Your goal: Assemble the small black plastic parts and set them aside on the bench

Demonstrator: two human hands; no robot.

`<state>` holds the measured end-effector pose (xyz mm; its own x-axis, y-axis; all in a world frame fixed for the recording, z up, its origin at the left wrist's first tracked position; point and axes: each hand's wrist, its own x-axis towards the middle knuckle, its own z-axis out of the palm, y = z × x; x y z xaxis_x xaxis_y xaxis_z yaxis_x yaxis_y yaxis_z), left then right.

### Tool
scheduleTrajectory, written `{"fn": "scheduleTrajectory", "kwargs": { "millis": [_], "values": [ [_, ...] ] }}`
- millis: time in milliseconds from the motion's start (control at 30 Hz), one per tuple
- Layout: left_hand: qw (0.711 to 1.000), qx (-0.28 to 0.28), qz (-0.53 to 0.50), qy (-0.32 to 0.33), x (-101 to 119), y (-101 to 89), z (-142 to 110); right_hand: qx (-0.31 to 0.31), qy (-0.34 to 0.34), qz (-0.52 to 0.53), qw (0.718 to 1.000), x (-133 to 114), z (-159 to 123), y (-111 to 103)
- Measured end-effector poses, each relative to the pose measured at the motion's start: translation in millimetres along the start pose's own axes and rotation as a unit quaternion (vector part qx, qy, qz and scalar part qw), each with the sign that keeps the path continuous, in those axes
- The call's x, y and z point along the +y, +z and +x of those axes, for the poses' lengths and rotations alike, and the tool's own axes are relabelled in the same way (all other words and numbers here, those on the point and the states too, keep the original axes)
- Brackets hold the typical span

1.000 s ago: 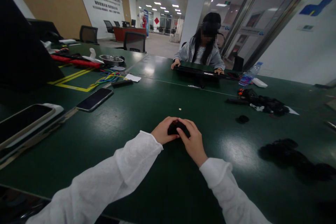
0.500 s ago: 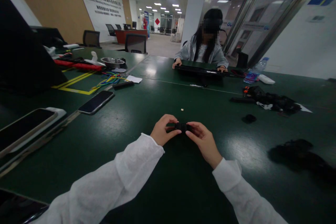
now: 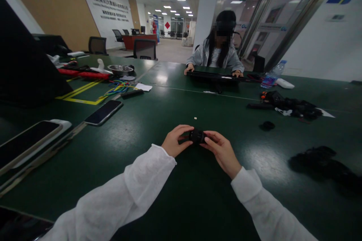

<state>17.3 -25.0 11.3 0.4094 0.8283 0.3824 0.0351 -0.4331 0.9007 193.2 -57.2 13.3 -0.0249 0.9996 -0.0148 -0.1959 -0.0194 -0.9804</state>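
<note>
A small black round part [image 3: 197, 136], with what look like ridges on its side, is held between my two hands above the green table [image 3: 158, 120]; its exact kind is too dark to make out. My left hand [image 3: 177, 140] pinches its left side between thumb and fingers. On the other side, my right hand [image 3: 221, 147] grips it with thumb and fingertips. Just beyond the hands lies a tiny pale chip [image 3: 195, 118]. To the right rests a small black cap-like piece [image 3: 267, 125].
Two phones, one dark [image 3: 104, 112] and one pale-edged [image 3: 29, 142], lie left. Coloured wires [image 3: 120, 87] and a metal bowl [image 3: 121, 69] sit farther back. Dark blurred gear [image 3: 325, 165] is at right. Across the table, a person [image 3: 217, 51] holds a long black object [image 3: 215, 76].
The black part has been turned or tilted between my fingers, so more of its round, ridged body shows. My right hand has shifted slightly right and down; the camera view has moved a little.
</note>
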Motion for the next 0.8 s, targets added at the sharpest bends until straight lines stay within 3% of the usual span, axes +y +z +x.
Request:
{"fn": "scheduleTrajectory", "kwargs": {
  "millis": [367,800],
  "values": [
    [0.998,-0.003,0.051,-0.032,-2.7,-0.5,-0.8,-0.024,-0.032,-0.068,0.997,6.0,2.9,-7.6],
    [0.987,0.018,0.162,-0.007,-8.4,1.2,0.1,-0.039,-0.041,-0.096,0.994,6.7,3.7,-7.5]
  ]
}}
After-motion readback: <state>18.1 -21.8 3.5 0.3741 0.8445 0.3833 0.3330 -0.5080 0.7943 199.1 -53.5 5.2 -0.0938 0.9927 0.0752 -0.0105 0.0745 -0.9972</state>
